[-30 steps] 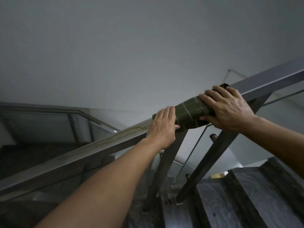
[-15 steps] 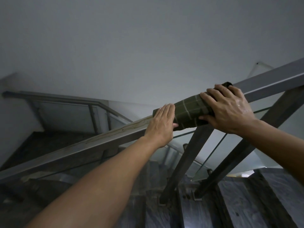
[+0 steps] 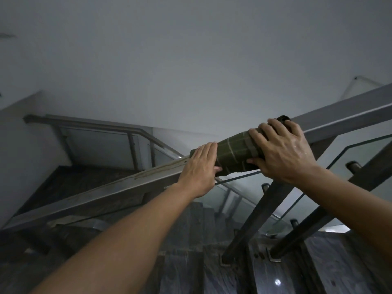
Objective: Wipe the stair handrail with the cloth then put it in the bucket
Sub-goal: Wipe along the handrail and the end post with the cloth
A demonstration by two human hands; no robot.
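A dark green cloth (image 3: 233,152) with pale stripes is wrapped around the grey metal stair handrail (image 3: 110,192), which slopes up from lower left to upper right. My right hand (image 3: 282,151) grips the cloth's upper part, fingers over the rail and thumb underneath. My left hand (image 3: 201,168) lies on the rail at the cloth's lower edge, its fingers flat and its thumb touching the cloth. No bucket is in view.
Dark slanted posts (image 3: 256,217) and glass panels (image 3: 347,172) hang below the rail. Dark stone steps (image 3: 182,270) descend ahead, with a second handrail (image 3: 99,125) along a lower landing at the left. A plain grey wall fills the top.
Both hands hold the same grip on the cloth and rail. The view has shifted along the stairs, so the posts and lower landing sit differently in frame.
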